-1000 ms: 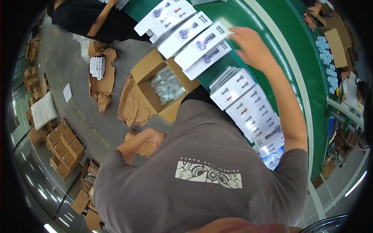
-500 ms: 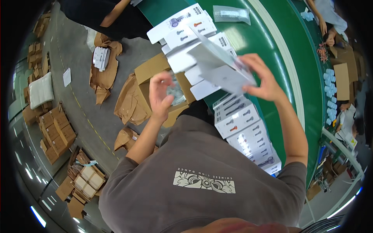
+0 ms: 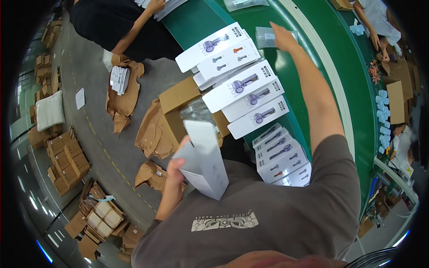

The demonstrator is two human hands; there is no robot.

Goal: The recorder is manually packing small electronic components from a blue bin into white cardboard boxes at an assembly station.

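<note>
My left hand (image 3: 173,178) is closed around a white carton (image 3: 208,163), unfolded into a box shape with an upright flap, close in front of my shirt. The thumb lies on the carton's side; most of the other fingers are behind it. At the far right my right hand (image 3: 284,38) reaches over a clear plastic pouch (image 3: 264,37) on the green table, fingers stretched out. Whether it touches the pouch is unclear. Flat white cartons (image 3: 243,85) printed with purple handheld fans lie fanned out on the table, with another row of cartons (image 3: 281,154) nearer me.
An open brown cardboard box (image 3: 178,96) with clear pouches inside stands left of the table. Crumpled brown paper (image 3: 154,131) lies on the floor beside it. Another clear pouch (image 3: 246,3) is at the table's far end. A co-worker's arm (image 3: 132,35) shows at upper left.
The carton has passed from my right hand to my left and is now opened out, nearer my body. My right hand has moved away to the plastic pouch.
</note>
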